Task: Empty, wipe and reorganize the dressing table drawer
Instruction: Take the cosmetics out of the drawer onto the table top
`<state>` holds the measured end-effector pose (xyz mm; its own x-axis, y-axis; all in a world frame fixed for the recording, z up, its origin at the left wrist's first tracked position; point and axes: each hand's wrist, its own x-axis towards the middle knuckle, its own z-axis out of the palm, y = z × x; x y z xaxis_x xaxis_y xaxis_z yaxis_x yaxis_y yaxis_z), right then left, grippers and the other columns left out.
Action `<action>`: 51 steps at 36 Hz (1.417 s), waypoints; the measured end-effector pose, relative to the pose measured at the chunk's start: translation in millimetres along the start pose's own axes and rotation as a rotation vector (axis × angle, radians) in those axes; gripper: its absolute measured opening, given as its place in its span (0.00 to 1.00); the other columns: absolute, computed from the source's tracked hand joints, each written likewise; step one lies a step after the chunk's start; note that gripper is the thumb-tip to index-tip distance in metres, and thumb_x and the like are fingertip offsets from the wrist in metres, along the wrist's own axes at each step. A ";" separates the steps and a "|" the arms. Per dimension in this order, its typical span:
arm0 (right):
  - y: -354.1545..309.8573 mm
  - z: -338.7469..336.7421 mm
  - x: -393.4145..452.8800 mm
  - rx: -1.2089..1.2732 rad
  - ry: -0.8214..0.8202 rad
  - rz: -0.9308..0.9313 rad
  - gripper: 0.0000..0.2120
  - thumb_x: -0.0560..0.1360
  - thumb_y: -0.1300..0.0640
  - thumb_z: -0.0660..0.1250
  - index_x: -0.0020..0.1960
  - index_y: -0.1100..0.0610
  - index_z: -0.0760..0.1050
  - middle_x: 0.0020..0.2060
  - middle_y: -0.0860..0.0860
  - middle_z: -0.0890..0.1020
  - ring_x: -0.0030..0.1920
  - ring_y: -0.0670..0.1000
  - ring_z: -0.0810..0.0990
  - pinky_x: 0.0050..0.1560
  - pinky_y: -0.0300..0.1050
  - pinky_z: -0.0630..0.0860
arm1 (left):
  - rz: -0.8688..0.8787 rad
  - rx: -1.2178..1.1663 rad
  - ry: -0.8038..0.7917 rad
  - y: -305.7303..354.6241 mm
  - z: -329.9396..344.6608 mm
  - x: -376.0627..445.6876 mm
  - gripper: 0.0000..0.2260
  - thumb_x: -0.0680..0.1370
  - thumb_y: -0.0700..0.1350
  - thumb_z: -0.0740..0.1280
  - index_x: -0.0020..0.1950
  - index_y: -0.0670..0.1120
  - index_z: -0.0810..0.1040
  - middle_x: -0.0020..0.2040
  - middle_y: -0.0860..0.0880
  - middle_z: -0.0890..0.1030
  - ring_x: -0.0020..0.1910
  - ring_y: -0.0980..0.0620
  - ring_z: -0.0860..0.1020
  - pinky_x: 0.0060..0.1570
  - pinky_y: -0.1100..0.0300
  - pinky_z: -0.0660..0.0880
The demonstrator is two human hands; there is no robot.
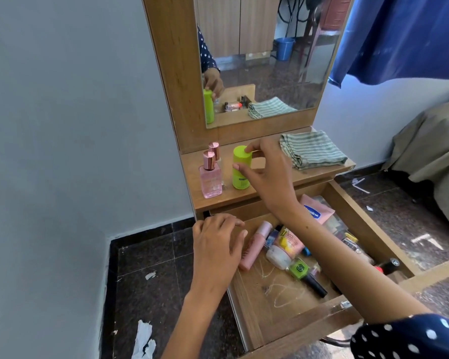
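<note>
Drawer [275,322] contents are best emptied onto the tabletop [270,187] beside the pink bottle [210,181], the green bottle [240,169] being stood upright before the right hand [266,174]'s thumb-and-fingertip grip is released, while the left hand [215,244], loosely open, is readied for the pink tube [254,246].

Shelf [275,189]: wooden
Left end: two pink bottles [210,174], green bottle [240,168]
Right end: striped cloth [312,149]

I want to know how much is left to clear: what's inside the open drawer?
In the drawer: a pink tube, a white-capped tube, a green-capped bottle, a pink pouch and small packets. The right forearm covers whatever lies beneath it.
</note>
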<state>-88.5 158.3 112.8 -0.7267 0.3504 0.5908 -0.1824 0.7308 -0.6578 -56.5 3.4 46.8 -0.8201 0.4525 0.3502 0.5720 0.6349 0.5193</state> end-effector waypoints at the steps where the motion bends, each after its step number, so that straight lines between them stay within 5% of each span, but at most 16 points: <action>1: 0.8 1.7 -1.3 0.009 -0.003 0.002 0.16 0.69 0.58 0.76 0.52 0.59 0.73 0.47 0.46 0.75 0.50 0.47 0.77 0.41 0.47 0.81 | 0.002 0.001 -0.001 0.8 0.1 0.8 0.05 0.76 0.48 0.68 0.51 0.52 0.78 0.52 0.56 0.79 0.52 0.56 0.75 0.54 0.62 0.58; 8: 13.9 6.7 -7.7 0.116 -0.102 0.032 0.24 0.68 0.63 0.75 0.60 0.56 0.69 0.56 0.51 0.76 0.57 0.47 0.76 0.50 0.50 0.81 | 0.034 0.044 -0.033 5.2 4.4 4.6 0.05 0.75 0.48 0.68 0.50 0.52 0.79 0.49 0.56 0.81 0.50 0.55 0.76 0.53 0.61 0.58; 12: 16.8 -8.0 -21.3 0.117 -0.178 0.102 0.30 0.69 0.64 0.74 0.65 0.55 0.65 0.58 0.50 0.75 0.55 0.44 0.77 0.47 0.38 0.80 | 0.076 0.114 -0.087 10.3 6.1 8.7 0.06 0.74 0.51 0.69 0.48 0.52 0.81 0.47 0.55 0.82 0.49 0.53 0.77 0.51 0.58 0.59; 17: 34.2 -37.5 -48.5 -0.059 -0.308 0.064 0.13 0.70 0.63 0.74 0.52 0.52 0.78 0.45 0.43 0.82 0.46 0.40 0.81 0.47 0.37 0.79 | 0.122 0.307 -0.166 13.9 17.2 11.8 0.11 0.72 0.57 0.69 0.38 0.51 0.82 0.35 0.53 0.82 0.39 0.50 0.77 0.46 0.55 0.61; 22: 51.3 -56.6 -74.6 -0.177 -0.442 0.090 0.10 0.70 0.64 0.73 0.46 0.51 0.81 0.40 0.41 0.83 0.42 0.39 0.81 0.44 0.41 0.79 | 0.069 0.471 -0.436 30.7 24.5 24.2 0.12 0.75 0.56 0.67 0.51 0.49 0.78 0.49 0.49 0.81 0.52 0.48 0.76 0.59 0.53 0.61; 27: 50.6 -63.5 -86.4 -0.206 -0.466 0.169 0.07 0.72 0.60 0.72 0.47 0.51 0.80 0.41 0.42 0.83 0.44 0.40 0.81 0.46 0.45 0.80 | 0.030 0.516 -0.506 42.3 35.5 30.0 0.06 0.77 0.44 0.66 0.46 0.52 0.70 0.48 0.48 0.81 0.52 0.47 0.78 0.61 0.51 0.62; 35: 43.5 -75.1 -97.6 -0.163 -0.366 0.403 0.02 0.72 0.51 0.72 0.41 0.48 0.80 0.35 0.43 0.82 0.36 0.40 0.81 0.40 0.45 0.81 | -0.063 0.310 -0.220 41.0 30.3 23.1 0.03 0.76 0.47 0.66 0.45 0.50 0.78 0.42 0.50 0.81 0.45 0.50 0.79 0.54 0.55 0.63; 39: 31.8 -77.5 -98.3 -0.048 -0.468 0.526 0.10 0.72 0.44 0.70 0.44 0.50 0.81 0.34 0.45 0.83 0.35 0.41 0.82 0.40 0.44 0.82 | -0.039 0.153 0.023 37.3 17.0 11.5 0.09 0.73 0.54 0.70 0.49 0.52 0.79 0.39 0.54 0.82 0.40 0.54 0.79 0.50 0.56 0.64; 42: 20.7 -69.5 -96.7 0.116 -0.382 0.575 0.18 0.67 0.39 0.68 0.47 0.52 0.81 0.38 0.48 0.85 0.39 0.44 0.83 0.42 0.47 0.82 | -0.009 0.033 0.157 38.8 11.3 7.4 0.09 0.71 0.53 0.73 0.48 0.52 0.79 0.36 0.56 0.80 0.36 0.56 0.77 0.48 0.58 0.63; 51: -7.8 -50.1 -72.6 0.349 -0.082 0.523 0.12 0.69 0.53 0.76 0.45 0.60 0.79 0.37 0.52 0.85 0.41 0.52 0.85 0.38 0.48 0.83 | 0.141 -0.127 0.344 42.5 12.5 11.5 0.12 0.75 0.49 0.69 0.56 0.45 0.79 0.49 0.52 0.82 0.48 0.54 0.77 0.50 0.62 0.64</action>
<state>-1.1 156.5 98.4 -0.8242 0.5533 0.1210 0.0159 0.2361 -0.9716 -41.5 43.5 63.1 -0.7021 0.2794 0.6549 0.6910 0.4896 0.5319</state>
